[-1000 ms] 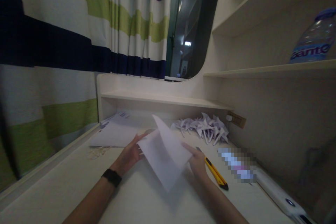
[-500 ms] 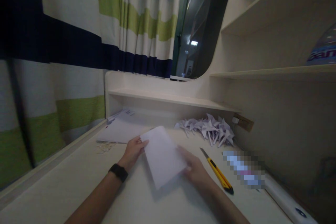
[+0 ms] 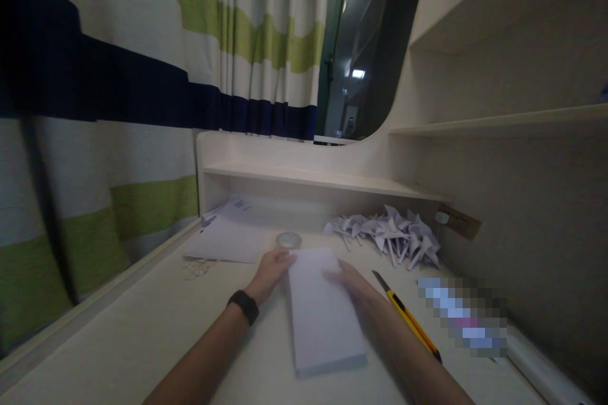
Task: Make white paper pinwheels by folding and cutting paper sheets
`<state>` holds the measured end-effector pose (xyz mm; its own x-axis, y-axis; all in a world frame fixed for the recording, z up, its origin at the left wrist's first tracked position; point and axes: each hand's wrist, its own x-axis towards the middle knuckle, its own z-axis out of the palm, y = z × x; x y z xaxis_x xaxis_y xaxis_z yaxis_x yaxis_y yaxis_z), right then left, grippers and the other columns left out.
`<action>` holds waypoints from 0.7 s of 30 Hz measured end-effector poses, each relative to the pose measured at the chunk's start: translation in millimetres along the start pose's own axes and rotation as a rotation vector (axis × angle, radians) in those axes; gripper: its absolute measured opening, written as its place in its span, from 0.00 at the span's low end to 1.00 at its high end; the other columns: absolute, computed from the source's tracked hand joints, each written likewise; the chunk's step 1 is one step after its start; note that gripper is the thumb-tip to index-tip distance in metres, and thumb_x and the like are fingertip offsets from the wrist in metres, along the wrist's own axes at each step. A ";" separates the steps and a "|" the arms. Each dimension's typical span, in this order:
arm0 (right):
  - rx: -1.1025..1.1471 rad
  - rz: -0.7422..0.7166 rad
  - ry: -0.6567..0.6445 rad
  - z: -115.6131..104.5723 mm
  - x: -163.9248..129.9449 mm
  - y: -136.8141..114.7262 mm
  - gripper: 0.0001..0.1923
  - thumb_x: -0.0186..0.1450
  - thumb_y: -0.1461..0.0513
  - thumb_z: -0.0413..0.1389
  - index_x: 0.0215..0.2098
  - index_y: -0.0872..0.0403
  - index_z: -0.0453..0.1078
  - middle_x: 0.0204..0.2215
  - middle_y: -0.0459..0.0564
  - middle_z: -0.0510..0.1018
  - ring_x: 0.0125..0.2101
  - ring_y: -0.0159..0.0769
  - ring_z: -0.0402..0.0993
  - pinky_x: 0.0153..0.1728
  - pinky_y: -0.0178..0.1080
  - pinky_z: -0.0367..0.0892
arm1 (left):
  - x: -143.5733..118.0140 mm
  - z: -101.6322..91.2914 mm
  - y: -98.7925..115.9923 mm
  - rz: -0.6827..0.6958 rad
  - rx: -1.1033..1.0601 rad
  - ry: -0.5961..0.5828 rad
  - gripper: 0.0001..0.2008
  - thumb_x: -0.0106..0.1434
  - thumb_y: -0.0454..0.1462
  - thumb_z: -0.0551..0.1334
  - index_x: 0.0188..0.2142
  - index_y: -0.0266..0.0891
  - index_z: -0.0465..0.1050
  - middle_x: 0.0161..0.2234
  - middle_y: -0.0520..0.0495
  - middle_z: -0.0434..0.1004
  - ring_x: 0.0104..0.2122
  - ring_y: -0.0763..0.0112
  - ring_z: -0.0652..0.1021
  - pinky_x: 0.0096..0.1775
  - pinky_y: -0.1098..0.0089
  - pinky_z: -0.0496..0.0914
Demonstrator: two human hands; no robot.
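Note:
A folded sheet of white paper (image 3: 325, 323) lies lengthwise in front of me, its lower edge a little raised or layered. My left hand (image 3: 272, 271) pinches its top left corner between thumb and fingers. At the upper right edge my right hand (image 3: 350, 280) grips the paper, thumb on top; its other fingers are partly hidden and slightly blurred. Just beyond the left hand sits a roll of clear tape (image 3: 289, 240). A yellow utility knife (image 3: 408, 317), blade out, rests beside my right forearm.
Several white paper pinwheels (image 3: 394, 237) are heaped at the back right. A stack of white paper (image 3: 228, 237) is at the back left, with thin pale loops (image 3: 199, 268) before it. A pixelated object (image 3: 460, 316) lies at the right, below the shelves (image 3: 498, 123).
The paper has turned from a slant to nearly straight and come nearer the desk, looking longer and narrower. Both hands moved slightly right, and the tape roll came into sight.

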<state>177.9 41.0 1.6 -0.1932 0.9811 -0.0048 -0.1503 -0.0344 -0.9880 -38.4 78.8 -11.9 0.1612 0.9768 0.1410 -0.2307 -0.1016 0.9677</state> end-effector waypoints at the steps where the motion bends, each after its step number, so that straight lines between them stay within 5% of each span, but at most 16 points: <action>1: 0.004 0.029 0.016 -1.3 1.0 5.0 0.27 0.46 0.59 0.68 0.43 0.56 0.71 0.39 0.57 0.81 0.34 0.46 0.78 0.37 0.46 0.71 | 0.5 -1.5 -5.1 0.001 0.009 0.034 0.23 0.46 0.46 0.72 0.36 0.31 0.76 0.34 0.38 0.80 0.34 0.59 0.79 0.35 0.66 0.71; 10: -0.038 0.031 0.195 -5.8 10.9 33.9 0.34 0.40 0.61 0.70 0.45 0.54 0.66 0.34 0.52 0.81 0.30 0.47 0.78 0.32 0.46 0.72 | -0.2 -10.8 -26.6 0.001 0.108 0.131 0.24 0.44 0.42 0.73 0.40 0.32 0.76 0.27 0.44 0.79 0.28 0.63 0.79 0.30 0.69 0.70; 16: -0.016 -0.004 0.153 -2.2 8.2 28.3 0.37 0.40 0.59 0.70 0.47 0.52 0.64 0.34 0.50 0.81 0.29 0.45 0.78 0.31 0.44 0.72 | -4.2 -3.6 -17.3 0.086 0.191 0.185 0.22 0.46 0.41 0.71 0.40 0.33 0.75 0.25 0.46 0.79 0.26 0.65 0.78 0.28 0.70 0.71; 21: 0.019 0.026 0.161 -0.6 7.2 17.1 0.28 0.48 0.54 0.67 0.43 0.53 0.66 0.31 0.50 0.80 0.26 0.40 0.77 0.27 0.40 0.70 | -13.9 4.9 -2.7 0.151 0.244 0.154 0.22 0.49 0.42 0.69 0.42 0.34 0.75 0.26 0.47 0.79 0.26 0.65 0.79 0.27 0.70 0.72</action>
<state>174.5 47.6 -15.5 -0.0393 0.9976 -0.0561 -0.1656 -0.0619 -0.9843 -35.4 64.6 -15.4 -0.0086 0.9625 0.2713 -0.0013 -0.2713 0.9625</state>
